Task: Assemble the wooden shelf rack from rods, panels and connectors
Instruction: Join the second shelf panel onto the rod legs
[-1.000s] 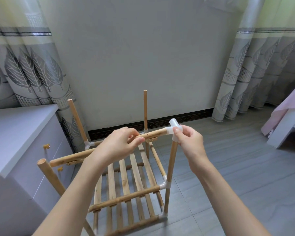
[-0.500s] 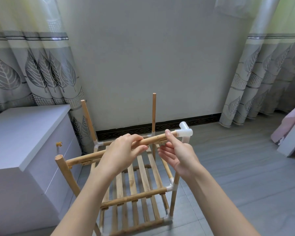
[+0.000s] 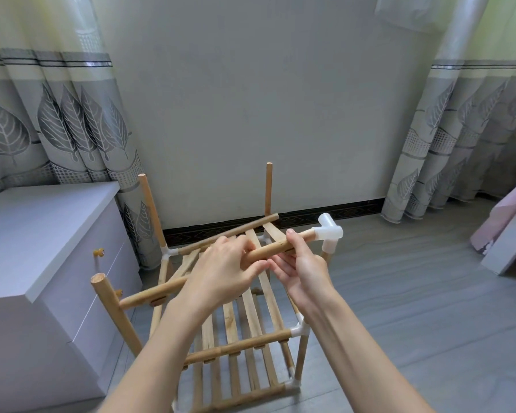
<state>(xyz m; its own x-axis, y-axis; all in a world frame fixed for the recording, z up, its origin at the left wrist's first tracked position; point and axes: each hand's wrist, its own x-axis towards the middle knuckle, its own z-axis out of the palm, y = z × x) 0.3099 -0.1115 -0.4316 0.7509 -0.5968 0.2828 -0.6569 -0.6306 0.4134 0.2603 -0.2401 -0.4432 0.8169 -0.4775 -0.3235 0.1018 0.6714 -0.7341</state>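
Both hands, the left hand (image 3: 221, 275) and the right hand (image 3: 301, 269), grip a round light-brown wooden rod (image 3: 268, 250) whose end sits in a white plastic corner connector (image 3: 328, 234).

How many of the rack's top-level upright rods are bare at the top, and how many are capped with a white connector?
Bare-topped upright rods: 3 (front left, back left, back right)
Upright rods capped by a white corner connector: 1 (front right)
Total: 4
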